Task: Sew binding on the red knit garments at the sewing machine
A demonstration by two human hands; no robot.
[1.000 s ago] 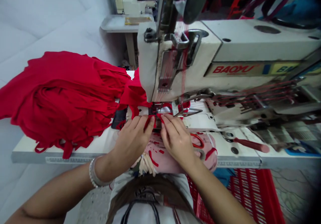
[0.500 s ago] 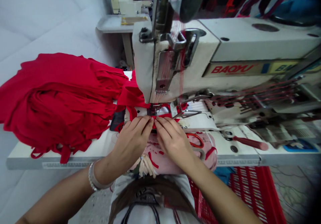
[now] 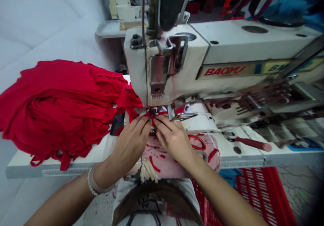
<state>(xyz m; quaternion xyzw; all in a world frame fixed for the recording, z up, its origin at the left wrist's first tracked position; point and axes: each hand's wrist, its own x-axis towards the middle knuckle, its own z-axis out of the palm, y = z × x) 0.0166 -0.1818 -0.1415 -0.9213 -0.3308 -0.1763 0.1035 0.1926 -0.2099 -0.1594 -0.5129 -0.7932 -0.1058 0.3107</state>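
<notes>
Both hands meet just in front of the presser foot (image 3: 154,110) of a white sewing machine (image 3: 174,77). My left hand (image 3: 134,136) has its fingertips pressed on red fabric (image 3: 129,99), which runs from beside the needle area toward the pile on the left. From the other side my right hand (image 3: 173,134) pinches the same red fabric, its fingertips close to those of the left. Most of the cloth under the fingers is hidden. Red threads come down from the machine head to the needles.
A large heap of red fabric (image 3: 58,111) covers the table's left part. On the right lie a red-handled screwdriver (image 3: 253,144) and orange-handled scissors (image 3: 199,142). Pink cloth with red scraps (image 3: 162,165) hangs at the front edge. Below right stands a red plastic basket (image 3: 263,192).
The view has shifted slightly, so the machine appears farther left. Both hands stay at the presser foot on the red fabric, with fingertips a little nearer to it.
</notes>
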